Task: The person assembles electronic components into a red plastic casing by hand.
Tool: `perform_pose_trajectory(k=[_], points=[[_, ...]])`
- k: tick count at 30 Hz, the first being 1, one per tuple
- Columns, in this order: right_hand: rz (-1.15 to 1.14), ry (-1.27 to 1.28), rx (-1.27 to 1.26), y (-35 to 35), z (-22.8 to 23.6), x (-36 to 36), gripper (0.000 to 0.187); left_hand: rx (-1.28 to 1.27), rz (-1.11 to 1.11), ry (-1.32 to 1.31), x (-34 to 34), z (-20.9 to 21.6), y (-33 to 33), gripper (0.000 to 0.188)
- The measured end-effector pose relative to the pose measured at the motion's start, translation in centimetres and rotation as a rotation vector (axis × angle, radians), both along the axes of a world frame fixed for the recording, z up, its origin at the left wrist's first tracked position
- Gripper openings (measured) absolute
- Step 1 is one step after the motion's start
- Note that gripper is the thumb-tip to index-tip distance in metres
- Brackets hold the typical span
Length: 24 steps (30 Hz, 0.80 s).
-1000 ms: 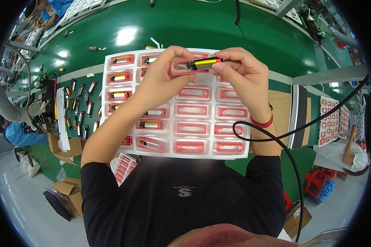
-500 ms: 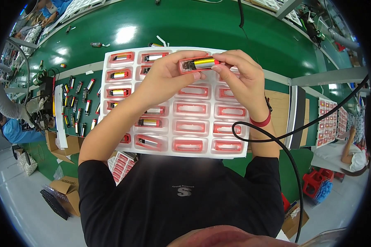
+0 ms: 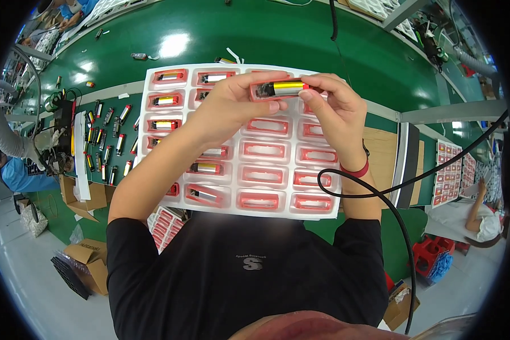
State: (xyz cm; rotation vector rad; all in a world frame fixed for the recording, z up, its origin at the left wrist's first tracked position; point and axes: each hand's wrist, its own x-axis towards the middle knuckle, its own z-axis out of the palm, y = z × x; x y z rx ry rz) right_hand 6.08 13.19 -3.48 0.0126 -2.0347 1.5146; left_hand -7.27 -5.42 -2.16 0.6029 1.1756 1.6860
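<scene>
Above the far part of a white tray, my left hand grips a translucent red plastic case between thumb and fingers. Inside that case lies a battery assembly with a yellow and silver cell and a dark end at the left. My right hand closes its thumb and forefinger on the right end of the same case. Several red cases in the tray's left columns hold battery assemblies, such as one battery-filled case. The visible right-column cases, among them one hollow case, contain no cell. My forearms hide some pockets.
Many loose battery assemblies lie on the green table left of the tray. A black cable loops over the tray's right edge and my right forearm. Beyond it stands a metal rail. Other people work at both sides.
Both hands stay on the case and have shifted slightly right and down with it. The view has moved a little; the tray's contents look the same.
</scene>
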Motion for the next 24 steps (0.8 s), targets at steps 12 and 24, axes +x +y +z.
perform_pose_trajectory(k=[12,24], points=[[-0.163,0.137,0.521,-0.3,0.3,-0.6,0.022,0.012,0.069,0.137,0.5,-0.2,0.4,0.049],[0.149,-0.228,-0.224,-0.2,0.2,0.3,0.031,-0.127,0.026,0.747,0.2,0.5,-1.0,0.043]])
